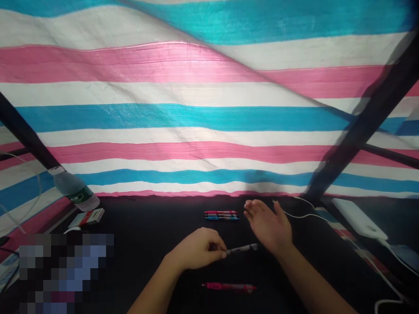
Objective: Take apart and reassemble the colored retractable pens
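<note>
Between the fingertips of my left hand [204, 248] is one end of a grey and black pen [242, 249], its other end pointing right. My right hand [270, 224] is raised just beyond the pen's far end, fingers stretched out, holding nothing. Closer to me lies a pink-red pen [229, 286] on the black table. Farther back, a small row of pens [221, 215], red, dark and blue, lies side by side to the left of my right fingertips.
On the left stand a tilted water bottle [76, 189] and a small box [87, 218]; a pixelated patch hides things below them. A white power bank [359, 218] with white cables [373, 264] is on the right. Dark frame bars [363, 115] and a striped sheet [183, 117] enclose the table [144, 226].
</note>
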Action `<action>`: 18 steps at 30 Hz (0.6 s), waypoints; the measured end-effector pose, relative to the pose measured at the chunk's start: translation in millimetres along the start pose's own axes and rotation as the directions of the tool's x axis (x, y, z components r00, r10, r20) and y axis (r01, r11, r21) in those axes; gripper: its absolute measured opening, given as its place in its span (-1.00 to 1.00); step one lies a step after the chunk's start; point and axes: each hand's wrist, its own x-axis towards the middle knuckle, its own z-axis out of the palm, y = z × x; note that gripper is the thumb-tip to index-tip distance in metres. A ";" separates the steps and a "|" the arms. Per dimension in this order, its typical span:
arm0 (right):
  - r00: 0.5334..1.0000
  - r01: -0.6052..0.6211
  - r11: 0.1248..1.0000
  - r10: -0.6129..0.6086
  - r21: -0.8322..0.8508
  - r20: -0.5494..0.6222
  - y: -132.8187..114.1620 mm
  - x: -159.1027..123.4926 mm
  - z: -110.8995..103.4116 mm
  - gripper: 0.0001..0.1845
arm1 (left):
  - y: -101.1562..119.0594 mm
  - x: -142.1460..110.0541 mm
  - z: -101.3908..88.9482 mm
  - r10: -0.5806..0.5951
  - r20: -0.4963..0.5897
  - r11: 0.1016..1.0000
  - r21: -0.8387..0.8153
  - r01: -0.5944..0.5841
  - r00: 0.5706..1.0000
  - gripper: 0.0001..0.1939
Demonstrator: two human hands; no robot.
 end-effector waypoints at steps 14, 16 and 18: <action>0.994 0.106 0.907 -0.099 -0.408 0.036 17.6 5.7 -10.1 -0.61 | 0.6 -4.5 6.2 -0.064 0.190 0.969 0.247 0.015 0.980 -0.83; 0.993 0.117 0.896 -0.109 -0.429 0.043 17.8 5.0 -9.2 -0.61 | 0.6 -3.6 7.2 -0.052 0.198 0.969 0.246 0.002 0.979 -0.84; 0.992 0.129 0.896 -0.119 -0.426 0.050 17.0 4.0 -7.3 -0.63 | 0.8 -3.2 7.2 -0.046 0.206 0.969 0.246 -0.006 0.977 -0.86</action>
